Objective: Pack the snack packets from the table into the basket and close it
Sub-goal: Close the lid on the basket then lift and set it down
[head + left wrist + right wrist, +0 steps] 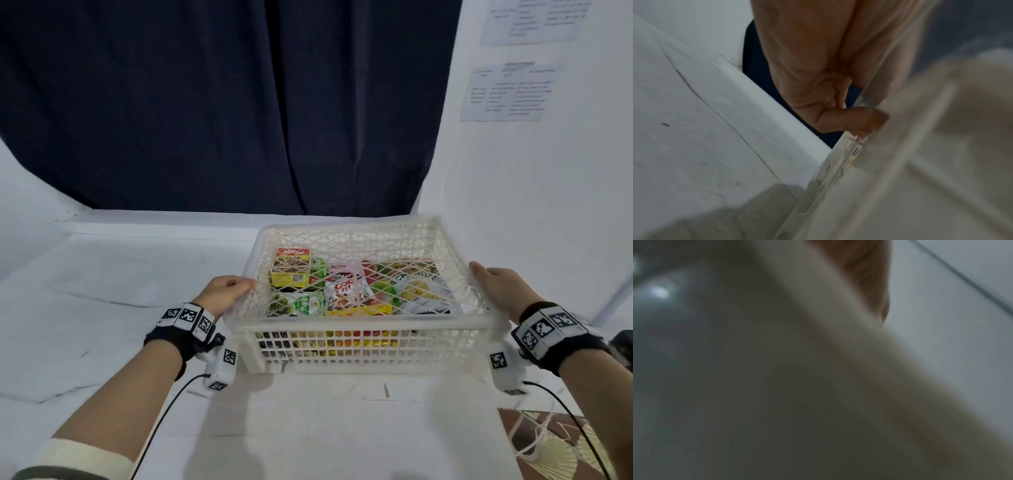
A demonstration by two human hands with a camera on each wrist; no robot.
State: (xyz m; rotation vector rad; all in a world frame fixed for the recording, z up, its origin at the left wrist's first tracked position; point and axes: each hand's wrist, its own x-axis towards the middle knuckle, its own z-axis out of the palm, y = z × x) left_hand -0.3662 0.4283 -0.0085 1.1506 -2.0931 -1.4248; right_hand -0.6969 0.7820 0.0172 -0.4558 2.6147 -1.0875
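A white plastic basket [342,349] stands on the table's right half, filled with snack packets: a red-and-yellow cereal box [291,267], a green packet [301,305], a yellow bar [359,311] and several more. A white diamond-lattice lid [352,236] lies over the top, and the packets show through it. My left hand [229,287] grips the lid's left edge, fingers curled over it. In the left wrist view the thumb [851,120] presses against the lid's edge [838,162]. My right hand [496,284] holds the right edge. The right wrist view is blurred and shows only part of the right hand [869,272].
The white table [137,308] stretches left of the basket. A dark blue curtain [222,102] hangs behind it, and a white wall with paper sheets [510,92] stands close on the right. A patterned surface [548,445] shows past the table's near right corner. Cables trail from both wrists.
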